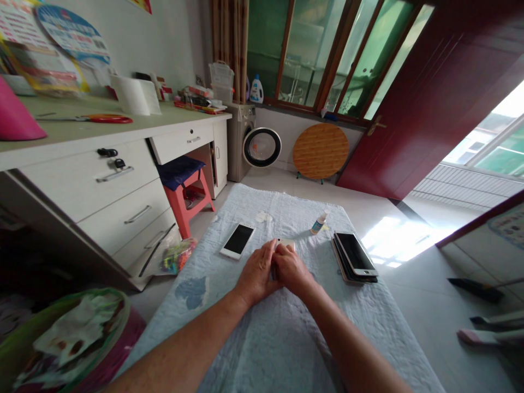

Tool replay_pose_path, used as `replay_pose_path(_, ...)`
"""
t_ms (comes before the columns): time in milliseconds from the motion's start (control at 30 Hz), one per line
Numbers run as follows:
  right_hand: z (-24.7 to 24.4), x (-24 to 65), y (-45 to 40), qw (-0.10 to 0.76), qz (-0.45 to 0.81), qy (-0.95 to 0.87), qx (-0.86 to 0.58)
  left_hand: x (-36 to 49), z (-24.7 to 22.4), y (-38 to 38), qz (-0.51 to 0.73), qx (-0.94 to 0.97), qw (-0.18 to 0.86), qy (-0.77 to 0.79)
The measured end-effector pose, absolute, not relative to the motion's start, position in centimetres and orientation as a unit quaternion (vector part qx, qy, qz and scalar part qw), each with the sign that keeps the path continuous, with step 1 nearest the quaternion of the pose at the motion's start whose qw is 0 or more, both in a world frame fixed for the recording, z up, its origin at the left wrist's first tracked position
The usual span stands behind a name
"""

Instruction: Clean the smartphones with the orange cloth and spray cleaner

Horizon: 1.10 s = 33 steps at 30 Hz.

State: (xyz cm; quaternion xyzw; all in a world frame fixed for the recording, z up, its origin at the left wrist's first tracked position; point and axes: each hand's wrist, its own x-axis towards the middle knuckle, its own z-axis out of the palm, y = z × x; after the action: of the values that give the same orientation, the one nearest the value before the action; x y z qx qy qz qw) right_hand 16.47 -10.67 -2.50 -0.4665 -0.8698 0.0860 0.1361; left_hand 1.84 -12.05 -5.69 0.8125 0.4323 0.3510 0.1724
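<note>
In the middle of the cloth-covered table, a white phone (290, 242) shows only its top end, with my hands over the rest. My left hand (257, 273) grips its left side, thumb stretched toward me. Against it, my right hand (291, 268) is curled on the phone; anything within those fingers is hidden. A second white phone (238, 240), dark screen up, lies left of my hands. Beyond them to the right stands a small spray bottle (319, 223). Farther right, a white-framed phone (356, 253) rests on a stack of dark devices (343, 265).
A pale blue quilted cloth (286, 338) covers the table. At left are a white desk (123, 207), a pink stool (184, 204) and a waste bin (126, 322). Behind stand a washing machine (239, 147) with its round door ajar and a round wooden tabletop (320, 150).
</note>
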Motion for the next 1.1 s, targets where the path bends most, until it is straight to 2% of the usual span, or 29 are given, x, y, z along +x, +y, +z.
replay_pose_path(433, -1.3, 16.9, -12.5, 0.145, 0.195, -0.853, -0.462, 2.0, -5.6, -12.1, 0.337, 0.814, 0.158, 0.446)
replay_pose_path(867, -2.2, 16.4, -7.6, 0.119, 0.071, -0.851, -0.507, 2.1, -4.9, -12.2, 0.345, 0.799, 0.183, 0.457)
replay_pose_path(1100, -2.4, 16.2, -5.5, 0.126, 0.059, -0.833, -0.535, 2.0, -5.1, -12.0, 0.343, 0.807, 0.169, 0.449)
